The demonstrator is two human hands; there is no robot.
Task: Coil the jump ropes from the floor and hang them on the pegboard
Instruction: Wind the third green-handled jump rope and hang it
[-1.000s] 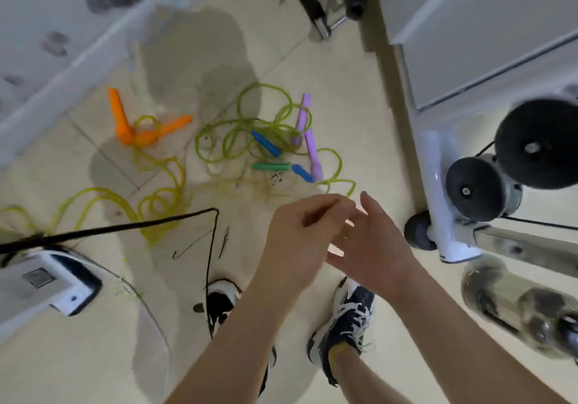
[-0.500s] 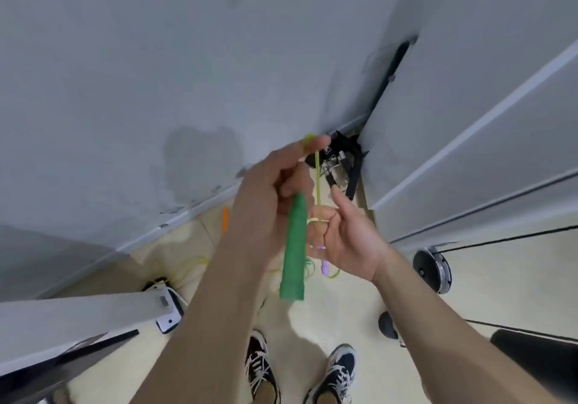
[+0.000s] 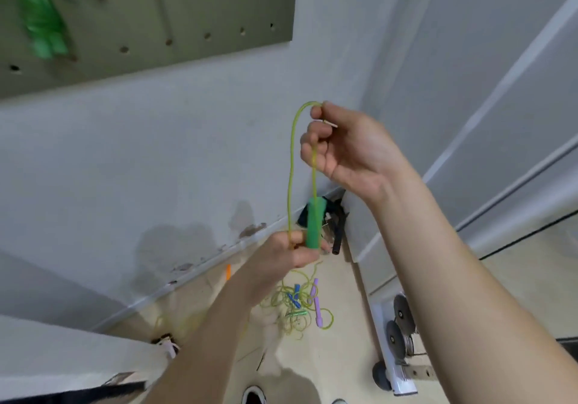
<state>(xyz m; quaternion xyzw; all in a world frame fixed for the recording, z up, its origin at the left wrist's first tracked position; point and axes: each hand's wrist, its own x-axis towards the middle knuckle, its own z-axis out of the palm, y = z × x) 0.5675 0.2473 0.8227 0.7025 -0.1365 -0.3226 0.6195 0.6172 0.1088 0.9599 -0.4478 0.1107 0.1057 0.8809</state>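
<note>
Right hand (image 3: pixel 350 150) is up, fingers curled round the top bend of the yellow-green jump rope (image 3: pixel 291 159). One strand drops from its fist to the green handle (image 3: pixel 314 225), whose weight keeps the loop straight. Left hand (image 3: pixel 287 255) is below it, pinching the other strand beside the handle's lower end; probably sizing the first coil. Remaining ropes (image 3: pixel 297 306) lie tangled on the floor under the left hand. Pegboard (image 3: pixel 187 12) is up-left of both hands.

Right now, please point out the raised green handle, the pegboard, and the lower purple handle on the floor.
raised green handle (image 3: pixel 313 225): head view, middle of its body.
pegboard (image 3: pixel 187 12): head view, bare face between holes.
lower purple handle (image 3: pixel 318 311): head view, middle of its length.
</note>
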